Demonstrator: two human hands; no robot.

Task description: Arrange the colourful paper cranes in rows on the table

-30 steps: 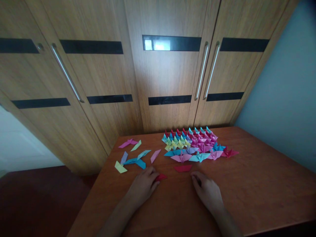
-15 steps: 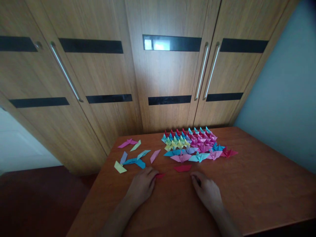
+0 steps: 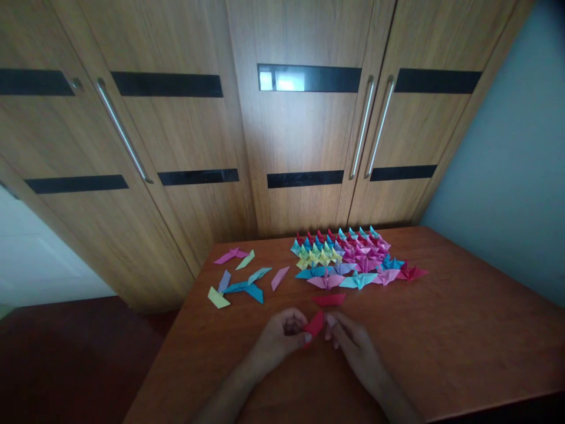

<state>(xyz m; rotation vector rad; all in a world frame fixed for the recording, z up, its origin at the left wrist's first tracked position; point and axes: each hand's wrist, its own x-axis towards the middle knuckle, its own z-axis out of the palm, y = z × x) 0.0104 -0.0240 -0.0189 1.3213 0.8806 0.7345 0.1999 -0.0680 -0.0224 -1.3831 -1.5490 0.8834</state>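
My left hand (image 3: 285, 337) is closed on a red folded paper piece (image 3: 315, 325), pinching its lower left part between thumb and fingers just above the table. At the piece's right edge, my right hand (image 3: 351, 337) has its thumb and fingertips drawn together on the paper. A second red folded paper piece (image 3: 329, 300) lies flat just beyond both hands. Farther back, origami cranes (image 3: 364, 254) in red, blue, yellow, pink and purple stand in close rows. In front of these rows are cranes with spread wings, such as a pink crane (image 3: 326, 281).
Loose folded pieces lie at the left of the brown table (image 3: 463, 330), among them a yellow piece (image 3: 219, 298), a blue piece (image 3: 245, 288) and a pink piece (image 3: 279, 278). A wooden wardrobe (image 3: 304, 129) stands behind the table, with a pale wall (image 3: 512, 176) at the right.
My left hand has lifted the red folded piece and moved right with it. My right hand has moved left to meet it. The view has shifted slightly.
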